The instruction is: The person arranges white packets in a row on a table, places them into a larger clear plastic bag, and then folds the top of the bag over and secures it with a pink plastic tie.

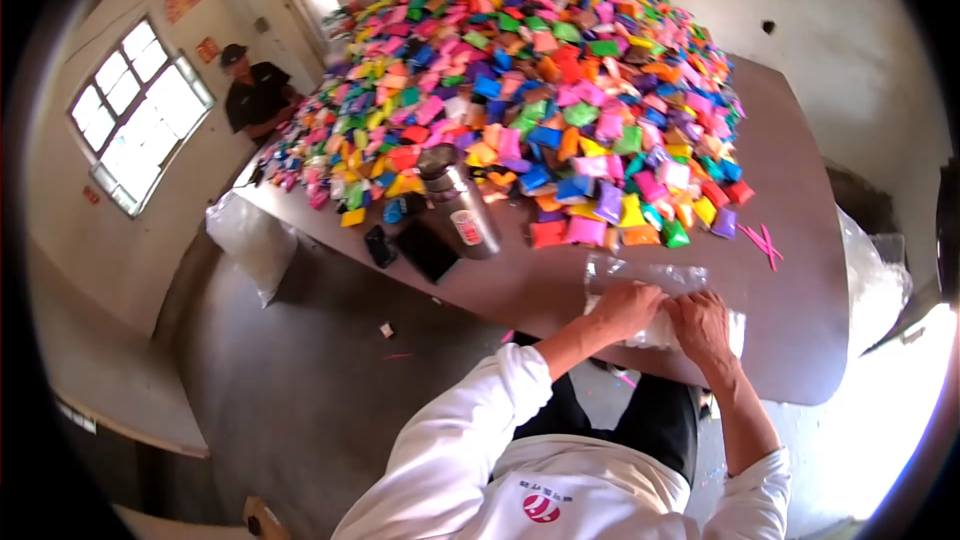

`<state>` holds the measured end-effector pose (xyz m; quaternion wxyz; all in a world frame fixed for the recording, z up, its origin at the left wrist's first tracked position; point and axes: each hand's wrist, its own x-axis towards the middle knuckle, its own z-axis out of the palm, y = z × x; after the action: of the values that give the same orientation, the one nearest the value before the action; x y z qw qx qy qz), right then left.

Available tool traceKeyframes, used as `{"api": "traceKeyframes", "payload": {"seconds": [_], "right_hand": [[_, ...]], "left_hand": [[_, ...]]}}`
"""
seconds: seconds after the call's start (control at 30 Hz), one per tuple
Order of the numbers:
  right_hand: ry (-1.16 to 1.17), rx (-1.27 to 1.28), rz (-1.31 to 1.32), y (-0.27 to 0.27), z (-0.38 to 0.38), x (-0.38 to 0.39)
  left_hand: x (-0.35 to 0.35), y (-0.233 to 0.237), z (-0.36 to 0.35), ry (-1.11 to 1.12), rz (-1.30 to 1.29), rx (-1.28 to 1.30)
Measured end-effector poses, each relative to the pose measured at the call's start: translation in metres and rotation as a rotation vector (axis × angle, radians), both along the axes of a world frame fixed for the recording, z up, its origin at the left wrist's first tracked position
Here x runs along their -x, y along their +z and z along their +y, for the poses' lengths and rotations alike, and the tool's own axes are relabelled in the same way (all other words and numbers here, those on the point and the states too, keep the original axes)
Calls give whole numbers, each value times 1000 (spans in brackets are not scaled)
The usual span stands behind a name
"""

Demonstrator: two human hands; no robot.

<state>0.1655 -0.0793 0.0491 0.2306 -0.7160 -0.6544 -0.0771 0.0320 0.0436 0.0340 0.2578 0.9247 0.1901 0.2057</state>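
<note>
My left hand point(625, 307) and my right hand point(702, 325) rest side by side at the near edge of the brown table point(790, 240). Both pinch a clear plastic bag point(650, 275) that lies flat on the table in front of me. Just beyond the bag rises a huge pile of small colourful packets point(540, 80), in pink, blue, yellow, green, orange and purple. The nearest packets point(585, 230) lie a short way from my fingers.
A steel flask point(462, 208), a dark phone point(428, 250) and a small black object point(379, 246) sit left of the bag. Pink strips point(765, 240) lie to the right. A person in black point(255, 90) stands at the far end by the window point(140, 110). Clear bags point(875, 280) bulge at the right.
</note>
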Motion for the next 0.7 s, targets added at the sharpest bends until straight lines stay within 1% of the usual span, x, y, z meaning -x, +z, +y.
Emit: {"api": "traceKeyframes", "payload": {"seconds": [0.03, 0.1, 0.13, 0.2, 0.23, 0.3, 0.33, 0.37, 0.47, 0.57, 0.63, 0.67, 0.7], "right_hand": [[31, -25, -1, -1, 4, 6], [-196, -14, 51, -3, 6, 20], [-176, -20, 56, -4, 5, 24], [-237, -34, 45, -7, 9, 29], [-223, -40, 57, -7, 8, 31], [-256, 2, 114, 2, 3, 28], [-221, 11, 126, 9, 0, 24], [-192, -20, 120, 12, -3, 16], [-145, -8, 200, 27, -15, 2], [-67, 68, 213, 21, -24, -3], [-6, 12, 346, 7, -21, -9], [-13, -40, 325, 5, -19, -9], [-2, -33, 333, 4, -15, -11]], "left_hand": [[-1, 0, 4, 31, -1, -25], [0, 4, 9, 34, -22, -56], [0, 5, 11, 53, -17, -63], [-1, 9, 16, -13, -2, -126], [-2, 10, 16, 0, 9, -133], [-4, 13, 15, -44, 21, -202], [-4, 15, 13, -72, 14, -194], [-6, 4, 11, -53, -60, -196], [-7, -4, 8, -1, -133, -176], [-4, -7, 6, 23, -110, -148], [3, 6, 4, 43, -82, -111], [5, 12, 4, 5, -22, -77], [7, 15, 5, -43, 35, -43]]}}
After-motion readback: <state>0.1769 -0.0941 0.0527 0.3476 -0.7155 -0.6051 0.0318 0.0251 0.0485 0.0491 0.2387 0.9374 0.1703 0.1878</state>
